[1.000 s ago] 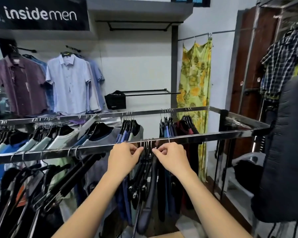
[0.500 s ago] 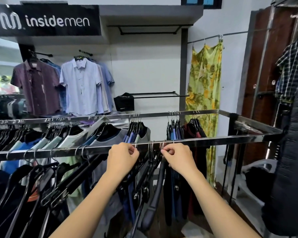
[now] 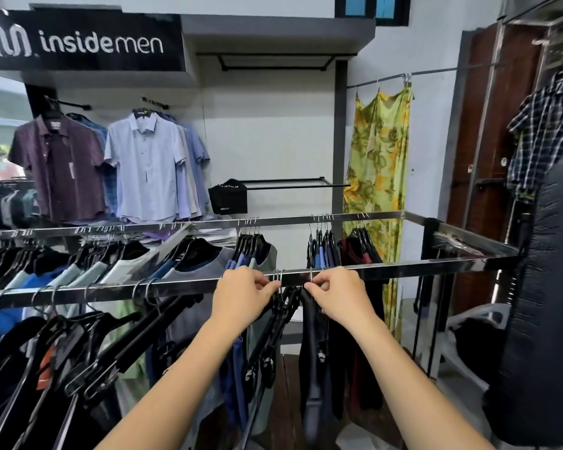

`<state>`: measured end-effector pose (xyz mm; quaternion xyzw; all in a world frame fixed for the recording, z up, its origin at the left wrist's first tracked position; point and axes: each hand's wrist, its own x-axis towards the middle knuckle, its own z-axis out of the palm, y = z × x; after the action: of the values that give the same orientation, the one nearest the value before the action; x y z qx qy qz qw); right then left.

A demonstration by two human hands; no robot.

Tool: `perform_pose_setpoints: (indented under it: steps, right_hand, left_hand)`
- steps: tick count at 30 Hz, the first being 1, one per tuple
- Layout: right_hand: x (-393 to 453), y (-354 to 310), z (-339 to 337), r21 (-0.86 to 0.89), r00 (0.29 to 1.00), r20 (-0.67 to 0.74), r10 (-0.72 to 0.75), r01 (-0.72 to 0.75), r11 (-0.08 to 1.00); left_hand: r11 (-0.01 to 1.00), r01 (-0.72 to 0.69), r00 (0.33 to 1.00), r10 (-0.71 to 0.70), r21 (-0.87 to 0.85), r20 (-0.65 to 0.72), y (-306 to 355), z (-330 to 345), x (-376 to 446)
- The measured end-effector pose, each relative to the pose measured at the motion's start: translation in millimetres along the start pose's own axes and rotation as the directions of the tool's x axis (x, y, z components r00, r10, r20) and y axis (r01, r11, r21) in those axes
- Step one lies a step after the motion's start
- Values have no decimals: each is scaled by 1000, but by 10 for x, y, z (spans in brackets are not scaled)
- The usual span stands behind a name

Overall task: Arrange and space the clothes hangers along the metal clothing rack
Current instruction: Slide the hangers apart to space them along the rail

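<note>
pinching hanger hooks (image 3: 279, 278) on crosswise rail (image 3: 403, 267)

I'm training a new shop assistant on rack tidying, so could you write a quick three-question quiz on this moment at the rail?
1. True or false: both hands are at the near rail.
2. What is the right hand pinching? A) a shirt sleeve B) a hanger hook C) a price tag
3. Which garment hangs on the wall rod at right behind the rack?

Key:
1. True; the left hand is by the hook cluster.
2. B
3. The yellow floral dress.
</note>
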<state>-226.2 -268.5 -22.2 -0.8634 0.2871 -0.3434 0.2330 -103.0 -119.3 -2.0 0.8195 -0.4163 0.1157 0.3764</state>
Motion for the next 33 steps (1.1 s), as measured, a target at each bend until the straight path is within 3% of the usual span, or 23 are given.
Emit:
perform_pose_setpoints:
  steps: [8, 19, 22, 28, 33]
  right_hand:
    - [-16, -59, 44, 17, 1000, 19, 14, -15, 1000]
    - [-14, -99, 125, 65, 999, 34, -31, 28, 998]
    - [9, -104, 162, 60, 999, 31, -42, 40, 997]
    - [42, -114, 192, 54, 999, 27, -40, 39, 998]
    - [51, -171, 181, 79, 997, 23, -70, 68, 995]
  left_hand:
    - [998, 57, 998, -58, -41, -24, -115, 56, 11]
    - [961, 171, 972, -129, 219, -194, -469, -222, -19]
    - [958, 183, 962, -129, 219, -243, -357, -212, -22]
    - [1000, 16, 1000, -16, -24, 17, -16, 49, 50]
    - [998, 44, 998, -41, -50, 43, 17, 205, 63]
